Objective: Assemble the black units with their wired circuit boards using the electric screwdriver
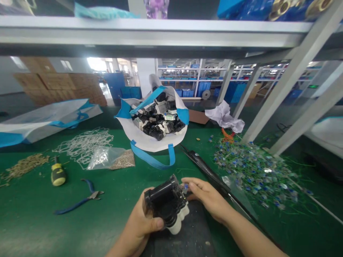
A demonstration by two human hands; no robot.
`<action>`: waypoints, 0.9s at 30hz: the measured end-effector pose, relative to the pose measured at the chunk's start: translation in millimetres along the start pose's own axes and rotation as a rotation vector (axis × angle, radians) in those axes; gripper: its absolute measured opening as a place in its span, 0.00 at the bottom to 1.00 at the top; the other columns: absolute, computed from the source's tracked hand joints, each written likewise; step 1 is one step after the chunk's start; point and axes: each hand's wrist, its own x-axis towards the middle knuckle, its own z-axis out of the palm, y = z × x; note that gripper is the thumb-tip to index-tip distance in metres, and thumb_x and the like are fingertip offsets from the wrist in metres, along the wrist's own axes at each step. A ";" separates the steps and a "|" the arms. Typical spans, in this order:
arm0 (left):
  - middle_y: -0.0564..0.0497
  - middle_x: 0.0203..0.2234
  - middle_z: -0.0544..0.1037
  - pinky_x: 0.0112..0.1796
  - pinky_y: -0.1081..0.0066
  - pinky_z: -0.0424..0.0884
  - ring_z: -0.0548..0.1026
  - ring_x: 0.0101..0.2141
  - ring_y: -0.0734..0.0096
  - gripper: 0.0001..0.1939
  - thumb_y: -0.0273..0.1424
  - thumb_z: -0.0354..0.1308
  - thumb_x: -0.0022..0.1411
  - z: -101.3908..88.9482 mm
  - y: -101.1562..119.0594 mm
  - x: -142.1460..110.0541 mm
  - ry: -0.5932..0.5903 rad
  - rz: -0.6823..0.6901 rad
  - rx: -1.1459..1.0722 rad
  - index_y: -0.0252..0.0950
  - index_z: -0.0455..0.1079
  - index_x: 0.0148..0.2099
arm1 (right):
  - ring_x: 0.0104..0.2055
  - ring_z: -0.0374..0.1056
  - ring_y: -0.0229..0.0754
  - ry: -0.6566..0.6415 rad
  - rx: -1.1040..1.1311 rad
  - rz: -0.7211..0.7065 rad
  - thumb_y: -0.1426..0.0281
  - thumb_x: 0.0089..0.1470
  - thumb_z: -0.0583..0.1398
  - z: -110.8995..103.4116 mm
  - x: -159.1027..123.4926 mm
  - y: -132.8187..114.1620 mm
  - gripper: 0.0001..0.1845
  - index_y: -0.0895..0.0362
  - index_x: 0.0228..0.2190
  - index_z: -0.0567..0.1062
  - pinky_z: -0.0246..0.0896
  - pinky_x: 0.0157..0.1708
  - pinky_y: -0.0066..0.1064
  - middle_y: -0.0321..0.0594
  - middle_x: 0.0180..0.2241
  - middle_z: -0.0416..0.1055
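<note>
Taking the open bag (154, 144) as the landmark, I see the black-and-white device (166, 201) just on its near side, lifted and tilted above a dark board (184, 239) on the green table (107, 232). The left hand (142, 223) grasps it, fingers wrapped round the side and thumb pressed on the near edge. The right hand (207, 195) has its fingers bent at the device's far right end, by a small blue piece (185, 186); I can't tell whether they pinch it.

The bag is packed with more black and white parts (160, 121), one blue handle drooping toward the hands. Left of the bag lie tangled white loops (89, 142) and a clear packet (123, 159) of tiny bits, and farther left a yellow-and-black screwdriver (58, 174) and a heap of tan pieces (26, 166). Blue-handled pliers (93, 195) lie open, nearer than the bag and to its left. Right of the bag sit crumpled paper (226, 116) and a wide pile of little blue and clear parts with green wires (257, 175). A long black plastic bundle (206, 167) slants from near the bag past the right forearm.
</note>
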 end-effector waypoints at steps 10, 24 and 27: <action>0.45 0.35 0.72 0.38 0.66 0.63 0.69 0.39 0.57 0.34 0.33 0.69 0.30 -3.4 -4.0 3.3 -0.021 -0.052 0.050 0.34 0.62 0.43 | 0.24 0.62 0.36 0.027 0.065 0.015 0.61 0.45 0.57 8.0 1.7 5.8 0.17 0.60 0.34 0.66 0.61 0.24 0.29 0.35 0.23 0.63; 0.45 0.35 0.72 0.35 0.67 0.65 0.69 0.39 0.54 0.32 0.33 0.69 0.30 -5.7 -5.0 2.5 0.008 -0.063 0.028 0.34 0.63 0.41 | 0.18 0.59 0.32 0.051 -0.112 -0.064 0.74 0.45 0.53 10.2 -2.5 3.7 0.05 0.57 0.29 0.61 0.53 0.17 0.21 0.29 0.20 0.60; 0.45 0.36 0.72 0.38 0.66 0.64 0.69 0.41 0.54 0.34 0.33 0.69 0.30 -5.3 -5.8 2.9 0.018 -0.053 0.040 0.35 0.62 0.44 | 0.19 0.57 0.32 0.089 -0.104 -0.071 0.75 0.45 0.53 13.5 -2.5 10.6 0.06 0.56 0.28 0.59 0.52 0.17 0.21 0.28 0.19 0.56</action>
